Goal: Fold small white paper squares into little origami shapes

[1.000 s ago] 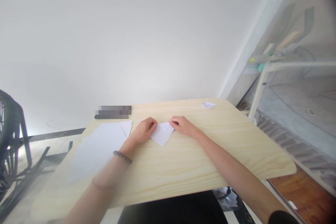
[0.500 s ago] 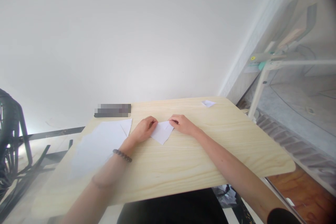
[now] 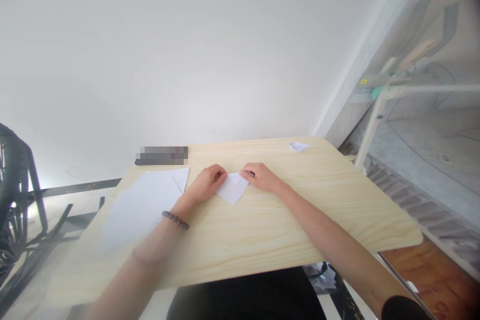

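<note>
A small white paper folded into a triangle [image 3: 232, 190] lies flat on the light wooden table [image 3: 262, 230], its tip pointing toward me. My left hand [image 3: 205, 184] has curled fingers pinching the paper's upper left corner. My right hand [image 3: 260, 177] pinches the upper right corner in the same way. A dark bead bracelet [image 3: 175, 220] sits on my left wrist.
A larger white sheet [image 3: 144, 202] with one folded corner lies left of my left hand. A small folded paper scrap [image 3: 299, 146] rests near the far right edge. A blurred dark object [image 3: 162, 155] sits at the back edge. A black chair [image 3: 15, 195] stands at the left.
Both hands have kept their hold on the folded paper's top corners; the fingertips have drawn slightly closer together along its top edge. The view has shifted a little.
</note>
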The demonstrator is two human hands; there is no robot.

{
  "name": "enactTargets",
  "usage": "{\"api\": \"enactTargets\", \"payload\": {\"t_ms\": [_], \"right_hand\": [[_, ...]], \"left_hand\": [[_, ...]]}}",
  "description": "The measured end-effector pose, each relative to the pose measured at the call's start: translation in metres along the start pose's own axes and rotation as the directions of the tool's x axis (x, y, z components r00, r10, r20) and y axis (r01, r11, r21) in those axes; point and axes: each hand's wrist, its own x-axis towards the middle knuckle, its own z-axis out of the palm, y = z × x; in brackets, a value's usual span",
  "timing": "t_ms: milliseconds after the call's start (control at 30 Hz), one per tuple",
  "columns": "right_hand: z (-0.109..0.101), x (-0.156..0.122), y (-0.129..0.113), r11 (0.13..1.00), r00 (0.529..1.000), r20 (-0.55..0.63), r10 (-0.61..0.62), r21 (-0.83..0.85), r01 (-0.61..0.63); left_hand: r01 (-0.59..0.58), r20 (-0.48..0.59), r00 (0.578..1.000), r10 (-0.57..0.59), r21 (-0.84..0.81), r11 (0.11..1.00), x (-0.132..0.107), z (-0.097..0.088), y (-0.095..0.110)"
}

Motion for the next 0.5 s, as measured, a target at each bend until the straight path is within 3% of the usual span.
{"api": "enactTargets", "payload": {"t_ms": [500], "right_hand": [[-0.0005, -0.0004, 0.0022, 1.0, 1.0, -0.006, -0.006, 0.018, 0.006]], "left_hand": [[0.006, -0.014, 1.0, -0.007, -0.029, 1.0, -0.0012, 0.0002, -0.0008]]}}
